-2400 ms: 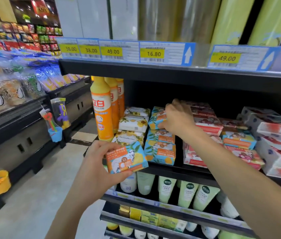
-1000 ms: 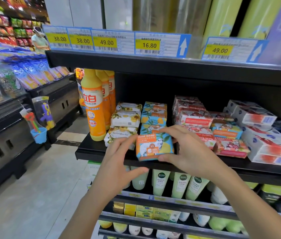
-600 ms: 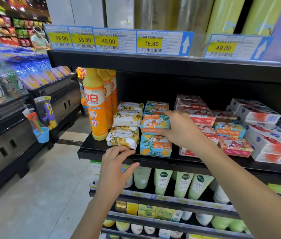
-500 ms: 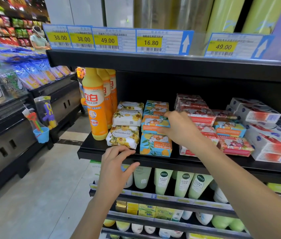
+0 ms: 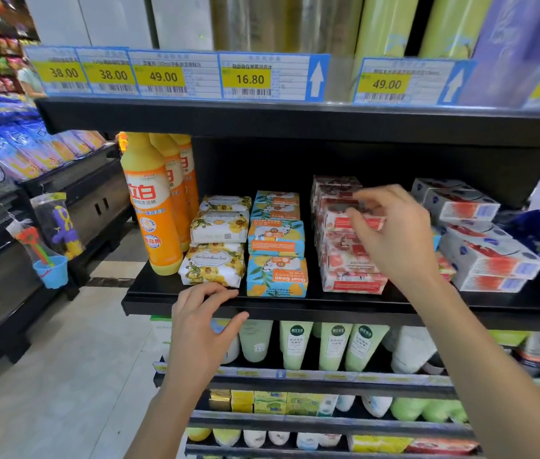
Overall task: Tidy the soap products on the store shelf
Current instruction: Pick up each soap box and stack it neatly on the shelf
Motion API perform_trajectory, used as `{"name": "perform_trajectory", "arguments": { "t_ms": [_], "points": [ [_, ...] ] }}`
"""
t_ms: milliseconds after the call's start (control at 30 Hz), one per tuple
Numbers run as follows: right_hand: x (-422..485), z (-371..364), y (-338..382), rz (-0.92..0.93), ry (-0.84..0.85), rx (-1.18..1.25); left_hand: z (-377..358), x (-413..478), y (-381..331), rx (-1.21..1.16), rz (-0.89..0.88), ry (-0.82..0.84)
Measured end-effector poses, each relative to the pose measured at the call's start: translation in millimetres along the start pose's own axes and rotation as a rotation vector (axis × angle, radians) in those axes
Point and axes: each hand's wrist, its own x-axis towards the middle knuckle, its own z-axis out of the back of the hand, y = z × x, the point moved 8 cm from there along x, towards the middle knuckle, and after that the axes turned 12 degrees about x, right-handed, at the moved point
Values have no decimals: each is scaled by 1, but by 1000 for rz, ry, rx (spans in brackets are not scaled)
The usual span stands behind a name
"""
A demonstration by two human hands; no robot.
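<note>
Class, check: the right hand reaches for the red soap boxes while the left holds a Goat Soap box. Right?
No: the head view shows the left hand empty at the shelf edge; the right hand reaches for the red soap boxes.

On the black metal shelf, a stack of blue-and-orange goat soap boxes stands at the centre, with white flower-printed soap packs and tall orange detergent bottles at its 9 o'clock and red-and-white soap boxes at its 3 o'clock. The left hand, at 7 o'clock, lies flat with fingertips on the shelf's front lip just below the flowered packs. The right hand, at 3 o'clock, is blurred with bent fingers before the upper red-and-white boxes; contact is unclear.
</note>
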Motion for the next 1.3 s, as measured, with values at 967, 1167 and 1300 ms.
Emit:
{"name": "perform_trajectory", "arguments": {
  "t_ms": [967,1167,1300],
  "points": [
    [4,58,-118,-380,102,-307,-2,0,-1,-1,39,71],
    [-17,74,-32,-206,30,-181,-2,-1,-1,-2,51,69],
    [-29,28,23,-53,263,-105,-3,-2,-1,6,53,72]
  ]
}}
